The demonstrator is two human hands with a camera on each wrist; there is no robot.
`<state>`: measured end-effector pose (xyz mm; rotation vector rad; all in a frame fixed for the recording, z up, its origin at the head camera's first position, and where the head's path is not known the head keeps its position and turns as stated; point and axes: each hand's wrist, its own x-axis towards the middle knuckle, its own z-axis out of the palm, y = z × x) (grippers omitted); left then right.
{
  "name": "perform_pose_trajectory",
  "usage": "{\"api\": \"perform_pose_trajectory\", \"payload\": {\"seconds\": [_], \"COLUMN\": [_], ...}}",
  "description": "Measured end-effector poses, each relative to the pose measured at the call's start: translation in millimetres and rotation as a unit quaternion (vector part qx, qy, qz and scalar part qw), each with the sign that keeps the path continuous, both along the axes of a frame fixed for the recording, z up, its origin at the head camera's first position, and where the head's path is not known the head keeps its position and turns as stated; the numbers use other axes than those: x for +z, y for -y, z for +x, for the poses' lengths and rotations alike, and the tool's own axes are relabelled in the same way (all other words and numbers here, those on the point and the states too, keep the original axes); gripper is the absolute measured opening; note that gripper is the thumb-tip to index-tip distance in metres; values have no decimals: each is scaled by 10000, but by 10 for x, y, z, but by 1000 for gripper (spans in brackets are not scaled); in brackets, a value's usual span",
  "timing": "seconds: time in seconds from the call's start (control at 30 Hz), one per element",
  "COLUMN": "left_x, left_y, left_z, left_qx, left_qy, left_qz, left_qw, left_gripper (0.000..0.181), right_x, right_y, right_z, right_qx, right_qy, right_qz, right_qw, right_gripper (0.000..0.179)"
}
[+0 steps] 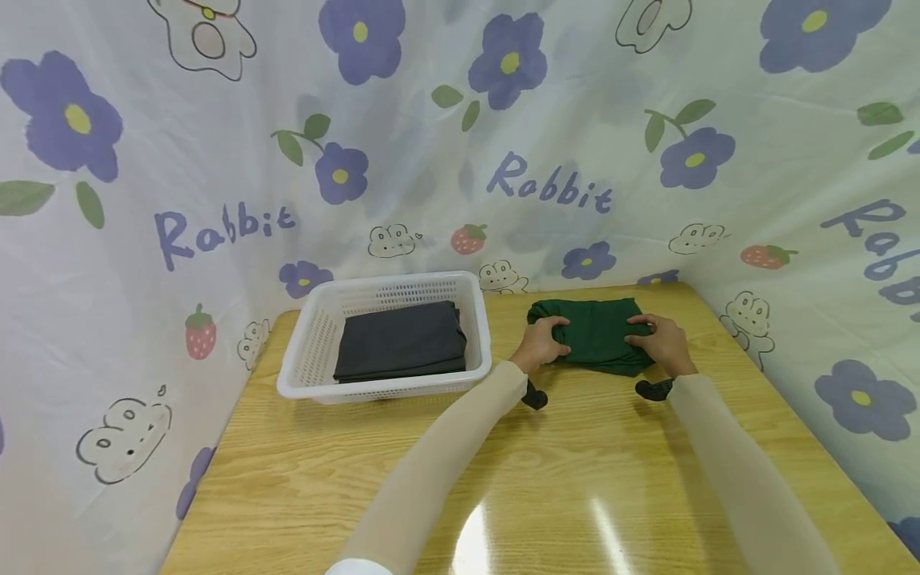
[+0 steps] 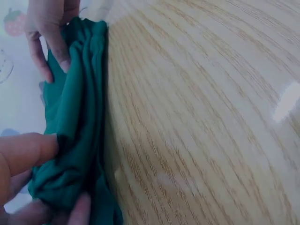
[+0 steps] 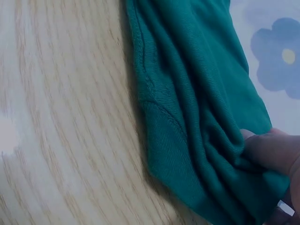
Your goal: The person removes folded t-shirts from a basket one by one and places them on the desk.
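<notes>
The dark green soft fabric bundle (image 1: 598, 329), made of several loose layers, lies on the light-brown wood-grain table (image 1: 575, 471), exactly between the two hands. The left hand (image 1: 541, 343) grasps its left end, with thumb and fingers curled around the gathered cloth. The right hand (image 1: 663, 345) pinches its right end; how many layers are caught there, I cannot tell. Beyond both hands there hangs the white curtain (image 1: 417, 172) with purple flowers and rabbits. To the left of the left hand stands the white perforated plastic basket (image 1: 395, 297), and in it lies a dark grey folded cloth (image 1: 402, 342).

In my judgement, the weak place is the side of the bundle nearest to the person. There the folds are wavy, and a seamed corner (image 3: 161, 150) sticks out beside the right hand. If the right fingers hold only the upper layers, this lower corner could slip out when the bundle is raised. If the hands come closer together, the middle may sag and crease; if one pulls more strongly, the layers may twist. The left sleeve (image 1: 446, 455) passes near the basket, so a careless sideways movement could push it.
</notes>
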<state>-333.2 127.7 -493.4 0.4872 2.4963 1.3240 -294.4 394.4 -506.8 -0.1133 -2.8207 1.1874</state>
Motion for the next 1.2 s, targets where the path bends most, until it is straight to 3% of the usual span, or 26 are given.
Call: {"api": "perform_pose_trajectory", "payload": {"seconds": [0.17, 0.3, 0.5, 0.77, 0.9, 1.03, 1.2], "left_x": [38, 80, 53, 6, 101, 256, 502], "left_y": [-17, -22, -3, 5, 41, 90, 223], "left_z": [43, 59, 39, 6, 39, 78, 117], "left_qx": [370, 471, 86, 35, 62, -72, -462], "left_qy": [-310, -169, -82, -166, -284, -612, -533], "left_qz": [-688, -1134, -578, -406, -637, -906, -263], "left_qw": [9965, 9923, 9983, 9990, 9975, 9940, 9972], "left_gripper": [51, 52, 56, 57, 55, 50, 40], "right_x": [-12, -10, -19, -1, 54, 146, 315], "right_y": [-8, -19, -43, -21, 49, 106, 194], "right_z": [-7, -6, -13, 6, 49, 90, 104], "right_qx": [-76, -125, -191, -306, -468, -575, -282], "right_qy": [36, 46, -5, -8, -258, -713, -975], "right_qz": [41, 16, 120, 246, 521, 735, 615], "right_qw": [10000, 9999, 9997, 9992, 9972, 9931, 9929], "right_gripper": [43, 43, 42, 43, 43, 40, 42]}}
